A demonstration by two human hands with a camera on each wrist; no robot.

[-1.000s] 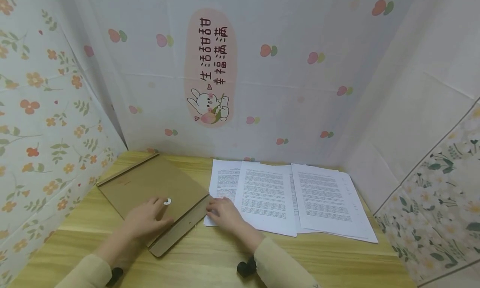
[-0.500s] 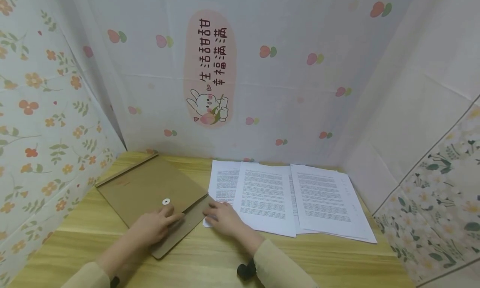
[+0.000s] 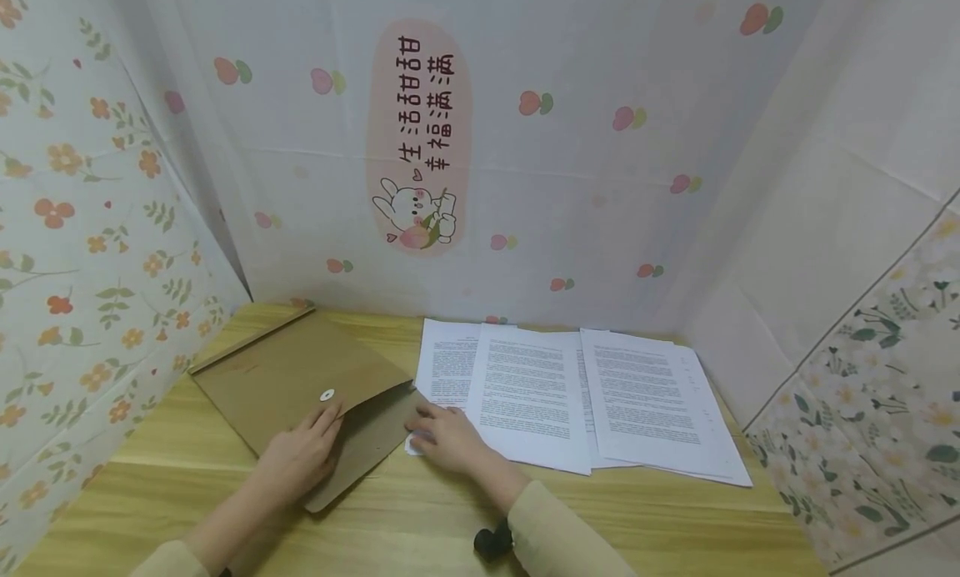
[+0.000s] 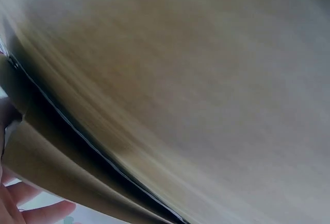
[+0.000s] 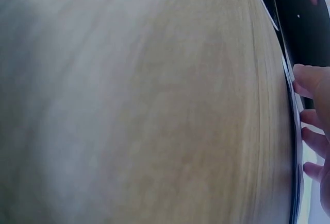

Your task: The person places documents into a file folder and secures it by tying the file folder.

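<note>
Leftward, floral cloth (image 3: 112, 177): is hanging beside the table (image 3: 420, 510), where it is forming a side wall.

Brown envelope (image 3: 255, 377): is lying aslant on the left part of the table; its mouth (image 3: 371, 416) is facing the person's side, presumably so that both hands are meeting it comfortably.

Left hand (image 3: 296, 456): is pinching the front panel (image 3: 337, 364) at the mouth, fingers outside and thumb apparently inside, though mostly hidden; this grip is seemingly serving to hold the panel clear of the back.

White disc (image 3: 327, 395): is sitting on the front panel, just beyond the left hand.

Mouth: is gaping under the raised panel; in the left wrist view its inside is looking too dark to read.

Flap (image 3: 375, 444): is extending toward the person, leaving the mouth uncovered.

Right hand (image 3: 450, 439): is resting bent fingers at the flap's right end; whether fingers and thumb are clamped on it or standing apart, one cannot tell; probably the hand is steadying the envelope against the left hand's pull.

Black object (image 3: 492, 542): is showing beside the right sleeve (image 3: 566, 531).

Printed papers (image 3: 525, 393): are overlapping, text up, right of the envelope; one near corner is showing just below the right fingers, and the spread is apparently lying there for easy reach.
</note>
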